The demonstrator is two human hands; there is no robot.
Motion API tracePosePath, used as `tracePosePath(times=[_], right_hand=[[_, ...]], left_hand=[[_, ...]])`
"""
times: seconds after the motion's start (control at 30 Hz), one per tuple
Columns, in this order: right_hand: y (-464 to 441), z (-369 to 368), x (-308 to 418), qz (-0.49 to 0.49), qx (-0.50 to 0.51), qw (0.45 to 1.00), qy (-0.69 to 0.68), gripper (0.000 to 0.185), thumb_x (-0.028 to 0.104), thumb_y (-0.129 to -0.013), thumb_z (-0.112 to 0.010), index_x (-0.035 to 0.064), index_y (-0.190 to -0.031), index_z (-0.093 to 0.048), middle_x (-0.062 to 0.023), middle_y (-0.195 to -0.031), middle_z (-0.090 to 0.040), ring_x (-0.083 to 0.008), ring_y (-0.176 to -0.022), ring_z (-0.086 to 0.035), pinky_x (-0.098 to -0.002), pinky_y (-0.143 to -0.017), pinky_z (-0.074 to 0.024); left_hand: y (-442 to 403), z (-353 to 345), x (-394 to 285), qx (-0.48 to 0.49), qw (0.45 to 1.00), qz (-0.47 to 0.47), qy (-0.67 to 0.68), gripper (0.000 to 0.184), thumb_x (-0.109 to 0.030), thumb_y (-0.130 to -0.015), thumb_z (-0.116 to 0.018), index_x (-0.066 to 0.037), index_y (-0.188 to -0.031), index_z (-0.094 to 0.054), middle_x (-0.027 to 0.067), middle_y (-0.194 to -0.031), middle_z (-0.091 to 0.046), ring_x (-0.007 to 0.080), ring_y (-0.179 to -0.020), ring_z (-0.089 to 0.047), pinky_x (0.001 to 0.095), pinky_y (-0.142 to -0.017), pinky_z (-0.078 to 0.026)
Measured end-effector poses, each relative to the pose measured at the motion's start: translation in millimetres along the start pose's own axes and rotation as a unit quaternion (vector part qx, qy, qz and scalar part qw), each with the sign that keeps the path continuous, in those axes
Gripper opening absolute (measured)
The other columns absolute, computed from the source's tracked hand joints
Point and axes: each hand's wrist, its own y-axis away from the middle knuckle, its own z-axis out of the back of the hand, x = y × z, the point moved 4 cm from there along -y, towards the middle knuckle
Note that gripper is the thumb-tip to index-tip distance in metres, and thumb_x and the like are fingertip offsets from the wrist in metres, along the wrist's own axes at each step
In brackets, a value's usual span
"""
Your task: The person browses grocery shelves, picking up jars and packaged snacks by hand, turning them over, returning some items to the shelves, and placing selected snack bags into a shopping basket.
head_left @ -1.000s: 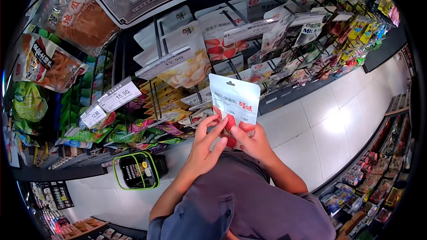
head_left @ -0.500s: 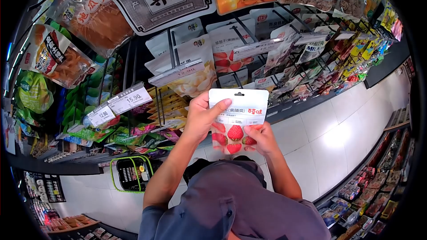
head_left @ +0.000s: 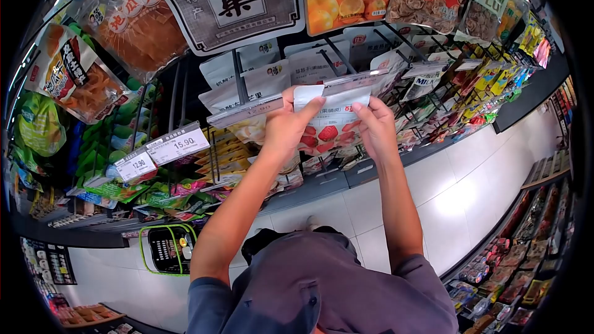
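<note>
Pale tiled floor [head_left: 448,176] here, black basket with green trim [head_left: 162,248] sitting right on it. Metal rack hooks [head_left: 239,80] are loaded with snack bags [head_left: 145,31], price tags [head_left: 182,144] on the front ends.

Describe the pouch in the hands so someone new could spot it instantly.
Start at the big snack rack ahead. In front of it, between the left hand and right hand, is a white pouch with red strawberries on its lower front. Unlike the neighbouring pouches, this one is held by both hands.
</note>
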Motion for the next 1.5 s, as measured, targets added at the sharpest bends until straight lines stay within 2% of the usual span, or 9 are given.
tracePosePath(times=[0.1,0.5,0.73,0.93,1.03,1.13,1.2,1.3,1.5], right_hand=[[-5.0,-3.6,4.5,0.063,0.011,0.998,-0.002,0.022,0.006,-0.093,-0.060,-0.0058,-0.112,-0.061,-0.0104,-0.105,-0.068,-0.0147,-0.095,-0.064,-0.0296,-0.086,-0.0500],[-5.6,1.2,8.1,0.085,0.000,0.996,-0.027,0.023,0.006,-0.093,-0.060,-0.0058,-0.113,-0.060,-0.0110,-0.106,-0.067,-0.0143,-0.096,-0.063,-0.0291,-0.088,-0.0483],[-16.8,-1.3,10.1,0.109,-0.037,0.993,-0.013,0.021,0.007,-0.093,-0.060,-0.0057,-0.111,-0.060,-0.0099,-0.102,-0.067,-0.0134,-0.093,-0.062,-0.0278,-0.087,-0.0478],[-17.3,-0.7,12.8,0.084,-0.043,0.995,0.022,0.016,0.009,-0.094,-0.061,-0.0032,-0.105,-0.061,-0.0067,-0.095,-0.067,-0.0092,-0.081,-0.062,-0.0227,-0.071,-0.0507],[-20.6,0.2,9.0,0.081,-0.040,0.995,0.043,0.014,0.010,-0.094,-0.061,-0.0013,-0.103,-0.062,-0.0052,-0.092,-0.066,-0.0071,-0.076,-0.061,-0.0210,-0.063,-0.0502],[-22.1,1.0,5.8,0.082,-0.059,0.993,0.065,0.015,0.012,-0.094,-0.061,-0.0016,-0.102,-0.062,-0.0050,-0.091,-0.067,-0.0074,-0.077,-0.061,-0.0224,-0.067,-0.0507],[-18.6,5.9,3.7,0.100,-0.111,0.970,0.190,0.024,0.014,-0.093,-0.064,-0.0047,-0.108,-0.060,-0.0083,-0.097,-0.067,-0.0103,-0.082,-0.062,-0.0258,-0.075,-0.0517],[-9.2,9.6,-6.1,0.193,-0.176,0.923,0.284,0.033,0.015,-0.092,-0.065,-0.0078,-0.115,-0.057,-0.0130,-0.106,-0.066,-0.0142,-0.091,-0.064,-0.0293,-0.084,-0.0511],[11.7,3.5,-12.9,0.205,-0.170,0.888,0.374,0.043,0.010,-0.089,-0.063,-0.0054,-0.127,-0.052,-0.0186,-0.119,-0.062,-0.0244,-0.108,-0.061,-0.0339,-0.092,-0.0491]], left_hand=[[-9.3,0.4,-0.1,0.043,0.997,-0.072,-0.001,0.018,-0.007,-0.086,-0.070,-0.005,-0.102,-0.062,0.0023,-0.094,-0.067,0.0092,-0.083,-0.062,0.0242,-0.073,-0.050],[-16.0,-11.7,-8.5,0.075,0.985,-0.144,-0.054,0.019,-0.003,-0.089,-0.066,-0.001,-0.107,-0.061,0.0043,-0.099,-0.067,0.0095,-0.089,-0.061,0.0243,-0.079,-0.050],[-20.9,-17.2,-4.4,0.030,0.993,-0.111,-0.021,0.016,0.002,-0.091,-0.059,0.000,-0.107,-0.061,0.0040,-0.099,-0.066,0.0090,-0.090,-0.060,0.0242,-0.081,-0.049],[-26.2,-14.0,6.9,0.009,0.991,-0.132,-0.008,0.014,0.001,-0.089,-0.062,0.000,-0.103,-0.062,0.0034,-0.096,-0.066,0.0081,-0.087,-0.060,0.0238,-0.077,-0.049],[-30.1,-12.7,3.7,-0.029,0.985,-0.133,-0.107,0.016,0.000,-0.087,-0.066,0.000,-0.102,-0.062,0.0027,-0.093,-0.066,0.0074,-0.081,-0.060,0.0238,-0.072,-0.050],[-33.2,-11.9,4.7,-0.070,0.986,-0.087,-0.120,0.015,-0.004,-0.084,-0.072,-0.001,-0.096,-0.064,0.0023,-0.088,-0.067,0.0072,-0.076,-0.060,0.0238,-0.066,-0.050],[-36.2,-12.8,5.1,-0.083,0.984,-0.114,-0.110,0.016,-0.010,-0.082,-0.076,-0.001,-0.090,-0.065,0.0031,-0.084,-0.067,0.0067,-0.073,-0.060,0.0237,-0.062,-0.050],[-31.4,-17.4,1.3,-0.124,0.982,-0.111,-0.091,0.020,-0.015,-0.080,-0.079,0.000,-0.087,-0.066,0.0040,-0.083,-0.068,0.0069,-0.075,-0.059,0.0239,-0.064,-0.049],[-30.5,-18.9,-1.5,-0.152,0.976,-0.122,-0.100,0.026,-0.017,-0.079,-0.080,0.001,-0.090,-0.066,0.0045,-0.084,-0.068,0.0087,-0.074,-0.059,0.0247,-0.068,-0.049]])
